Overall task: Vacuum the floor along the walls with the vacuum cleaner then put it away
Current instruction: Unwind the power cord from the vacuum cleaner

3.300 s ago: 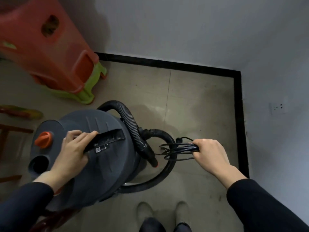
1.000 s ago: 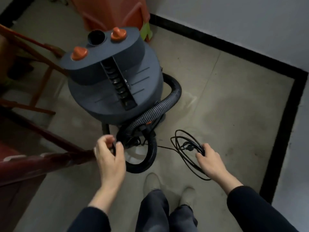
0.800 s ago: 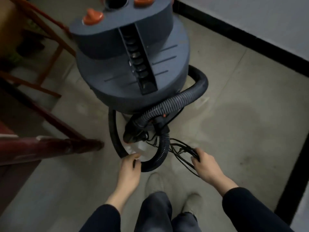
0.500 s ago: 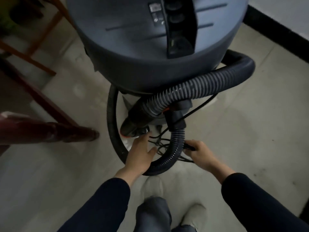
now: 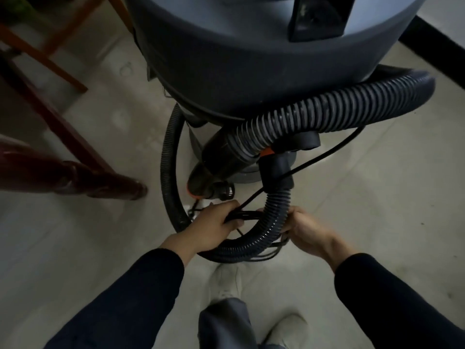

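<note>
Since half a second earlier, both hands had closed in on the hose (image 5: pixel 273 217) and my left hand (image 5: pixel 214 222) had taken hold of the power cord (image 5: pixel 247 213). It gripped the coiled strands inside the hose loop. My right hand (image 5: pixel 308 229) held the coil's far side, fingertips hidden behind the hose. Advised procedure: pass the coil through the loop without snagging and keep the strands bundled. The vacuum cleaner (image 5: pixel 251 59) stood on the tiled floor (image 5: pixel 377 197) directly ahead, a dark grey drum with the ribbed black hose wrapped about its base.
</note>
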A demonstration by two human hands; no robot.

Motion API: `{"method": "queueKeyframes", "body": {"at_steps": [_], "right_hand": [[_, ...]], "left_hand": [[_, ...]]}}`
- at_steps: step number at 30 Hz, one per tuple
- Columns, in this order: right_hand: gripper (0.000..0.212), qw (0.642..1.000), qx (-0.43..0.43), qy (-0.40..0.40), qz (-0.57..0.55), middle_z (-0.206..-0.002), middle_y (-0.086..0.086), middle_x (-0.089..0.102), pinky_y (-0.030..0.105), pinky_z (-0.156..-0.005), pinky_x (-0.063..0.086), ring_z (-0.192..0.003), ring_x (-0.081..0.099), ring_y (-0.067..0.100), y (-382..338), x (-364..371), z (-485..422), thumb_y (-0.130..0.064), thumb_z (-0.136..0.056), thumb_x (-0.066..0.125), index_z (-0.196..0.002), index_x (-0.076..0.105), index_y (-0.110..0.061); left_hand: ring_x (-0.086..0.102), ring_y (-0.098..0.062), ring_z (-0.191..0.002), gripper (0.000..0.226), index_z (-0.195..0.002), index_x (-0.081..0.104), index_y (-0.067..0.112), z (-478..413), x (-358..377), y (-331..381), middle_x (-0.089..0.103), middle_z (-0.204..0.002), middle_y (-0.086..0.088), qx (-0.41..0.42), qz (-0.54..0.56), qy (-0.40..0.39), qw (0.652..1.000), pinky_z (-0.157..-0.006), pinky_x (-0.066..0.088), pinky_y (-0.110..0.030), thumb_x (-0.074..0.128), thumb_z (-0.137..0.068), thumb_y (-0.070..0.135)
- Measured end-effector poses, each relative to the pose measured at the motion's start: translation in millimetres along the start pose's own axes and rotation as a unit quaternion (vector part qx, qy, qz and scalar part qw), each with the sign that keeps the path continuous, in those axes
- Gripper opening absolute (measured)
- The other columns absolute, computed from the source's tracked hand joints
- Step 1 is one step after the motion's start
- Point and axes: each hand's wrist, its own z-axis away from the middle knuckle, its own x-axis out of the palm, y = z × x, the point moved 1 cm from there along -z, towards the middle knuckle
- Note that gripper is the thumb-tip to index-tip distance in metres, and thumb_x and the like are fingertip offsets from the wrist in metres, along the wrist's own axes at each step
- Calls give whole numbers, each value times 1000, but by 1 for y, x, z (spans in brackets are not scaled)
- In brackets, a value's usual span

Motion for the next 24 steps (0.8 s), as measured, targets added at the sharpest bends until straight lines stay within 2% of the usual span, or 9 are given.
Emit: {"method": "queueKeyframes", "body": {"at_steps": [2,4,7,9,11,14,18,21,24], "right_hand": [[43,998,-21,47,-35,-97,9,71,17,-73,50,-87,68,12,-4,6,10,12,-61,49,-97,70,-1],[41,981,-58,186,-25,-95,10,71,20,-70,46,-88,63,15,-12,6,23,14,-63,46,-90,71,-4],[20,930,-123,344,-44,-70,4,64,19,-60,41,-70,55,13,-29,14,61,7,-69,51,-69,64,-8],[7,942,-147,302,11,-59,-4,61,16,-56,41,-59,53,6,-39,35,85,-9,-64,56,-64,62,-11],[3,962,-101,227,112,-65,-6,65,18,-57,43,-62,56,7,-40,60,100,-18,-69,65,-71,65,-16],[28,934,-25,254,249,-84,-11,59,14,-57,42,-75,56,7,-33,85,100,-26,-77,76,-93,54,-18],[38,946,90,259,172,-104,10,63,44,-80,56,-91,64,28,-26,92,93,-19,-86,70,-114,48,-6],[45,957,124,255,63,-114,13,62,39,-84,51,-94,60,24,-30,89,107,-13,-91,64,-131,46,-4],[34,957,78,276,38,-98,6,63,32,-73,50,-89,60,19,-52,92,140,-5,-91,58,-125,55,-2]], "left_hand": [[59,-17,-99,17,-112,58,9,13,-7,3,64,-104,-5,-7,1,12,1000,-86,45,-25,55,-98,19],[57,-15,-102,20,-118,55,10,31,-15,8,61,-108,-2,-12,17,53,998,-83,42,-16,51,-100,18],[53,-9,-105,23,-124,51,19,64,-26,24,58,-112,4,-19,52,135,989,-84,39,-12,48,-101,17],[55,-11,-97,14,-112,53,19,85,-35,40,59,-104,3,-6,72,177,982,-78,41,-12,48,-100,12],[57,-17,-94,9,-106,56,10,101,-45,58,61,-99,-4,5,81,197,977,-80,45,-23,50,-99,9],[59,-18,-96,16,-111,60,4,122,-67,81,65,-99,-5,26,74,228,970,-81,44,-21,55,-96,7],[62,-11,-84,11,-100,66,10,150,-98,104,67,-87,4,59,42,254,964,-72,45,-20,66,-90,7],[63,-2,-77,11,-98,69,20,171,-116,127,67,-81,15,94,16,244,965,-69,49,-22,68,-87,19],[64,-3,-72,22,-101,70,31,190,-131,159,69,-78,18,89,-21,216,972,-65,50,-29,62,-82,38]]}}
